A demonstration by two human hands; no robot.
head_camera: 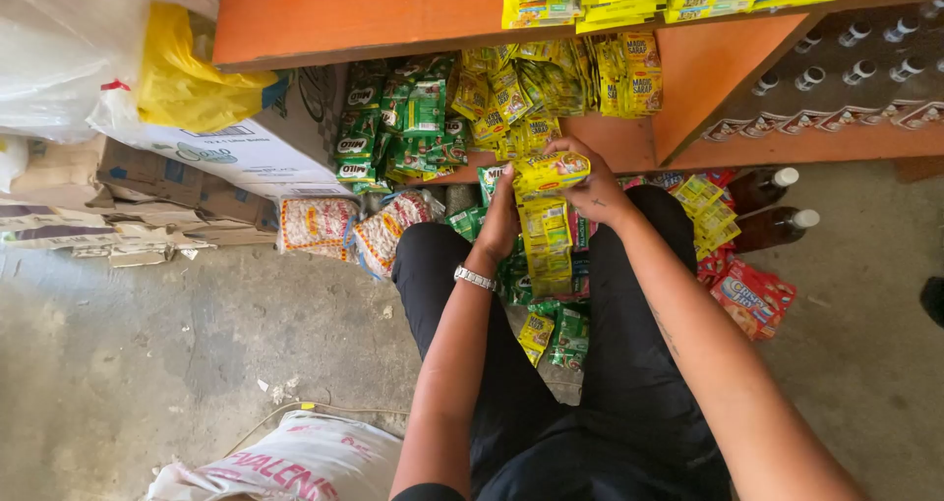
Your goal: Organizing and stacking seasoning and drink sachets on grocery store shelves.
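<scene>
Crouching before an orange shelf (629, 142), a person's left hand (500, 221) and right hand (595, 188) close their fingers on a hanging strip of yellow sachets (547, 228), seemingly light, floppy, best gripped at the top edge above the floor (147, 363).

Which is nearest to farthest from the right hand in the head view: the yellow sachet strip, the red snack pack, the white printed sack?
From the right hand:
1. Yellow sachet strip: in its grip, hanging between the knees.
2. Red snack pack: on the floor to the right.
3. White printed sack: bottom left, farthest.
</scene>
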